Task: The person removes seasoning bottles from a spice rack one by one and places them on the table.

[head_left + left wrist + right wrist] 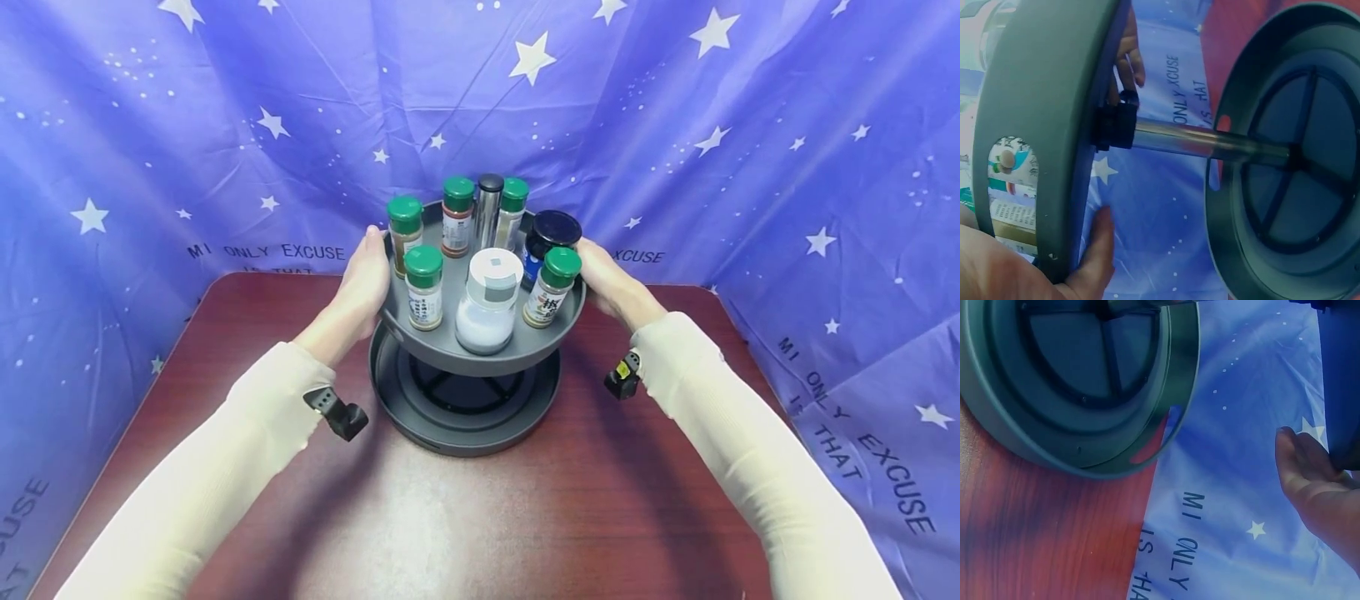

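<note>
A two-tier grey turntable rack stands on the table. My left hand (365,279) grips the left rim of its upper tray (480,365), fingers reaching under it. At the opposite rim my right hand (611,279) holds the same tray, its fingers (1300,462) against the underside. A metal post (1179,139) joins this tier to the lower tray (465,447). Up top stand several green-capped spice bottles (425,304), a white-lidded jar (486,323) of white grains, a black-lidded jar (555,227) and a slim black-topped cylinder (488,217). The tray partly hides the right fingers in the head view.
The dark red wooden table (480,525) extends in front of the rack and to both sides. A blue star-patterned curtain (450,92) hangs behind it and along both sides. Each wrist carries a small black camera (345,417).
</note>
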`<action>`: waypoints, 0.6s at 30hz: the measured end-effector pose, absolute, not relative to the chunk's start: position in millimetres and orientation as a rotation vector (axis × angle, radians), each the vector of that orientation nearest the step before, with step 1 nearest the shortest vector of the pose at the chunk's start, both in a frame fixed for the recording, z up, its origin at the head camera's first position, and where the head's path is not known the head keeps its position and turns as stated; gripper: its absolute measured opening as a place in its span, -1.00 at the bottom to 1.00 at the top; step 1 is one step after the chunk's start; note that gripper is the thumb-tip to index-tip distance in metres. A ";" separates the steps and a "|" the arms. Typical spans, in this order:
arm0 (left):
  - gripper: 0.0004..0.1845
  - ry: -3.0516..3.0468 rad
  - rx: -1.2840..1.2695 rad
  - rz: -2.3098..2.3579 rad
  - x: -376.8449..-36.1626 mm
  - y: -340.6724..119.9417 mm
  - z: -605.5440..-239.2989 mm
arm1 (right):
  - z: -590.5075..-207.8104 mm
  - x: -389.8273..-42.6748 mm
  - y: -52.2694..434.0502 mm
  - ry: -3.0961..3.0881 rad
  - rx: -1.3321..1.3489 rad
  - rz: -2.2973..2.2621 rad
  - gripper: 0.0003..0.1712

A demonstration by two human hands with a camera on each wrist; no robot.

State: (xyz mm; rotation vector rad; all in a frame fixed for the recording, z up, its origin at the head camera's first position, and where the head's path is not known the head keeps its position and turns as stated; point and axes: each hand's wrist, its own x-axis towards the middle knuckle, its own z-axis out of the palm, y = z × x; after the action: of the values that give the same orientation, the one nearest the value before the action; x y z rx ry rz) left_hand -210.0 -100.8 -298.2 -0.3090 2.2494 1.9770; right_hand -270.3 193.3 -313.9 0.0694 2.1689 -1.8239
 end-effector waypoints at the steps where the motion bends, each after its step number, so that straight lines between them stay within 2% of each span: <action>1: -0.38 2.288 -0.299 1.958 -210.8 -100.9 -298.6 | -313.9 -270.3 193.5 2.172 0.068 -1.823 -0.71; 12: -0.38 2.639 -0.210 1.503 -215.3 -111.6 -297.4 | -311.1 -268.8 192.6 2.272 0.015 -1.756 -0.61; 18: -0.37 2.676 -0.187 1.422 -217.1 -112.0 -297.3 | -309.6 -267.9 196.2 2.353 -0.023 -1.667 -0.56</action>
State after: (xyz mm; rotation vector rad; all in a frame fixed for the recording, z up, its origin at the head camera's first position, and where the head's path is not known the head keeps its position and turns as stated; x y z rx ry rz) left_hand -217.1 -112.0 -297.3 -0.1874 2.6765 1.4219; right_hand -267.9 196.2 -309.6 -0.0234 2.3527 -1.6672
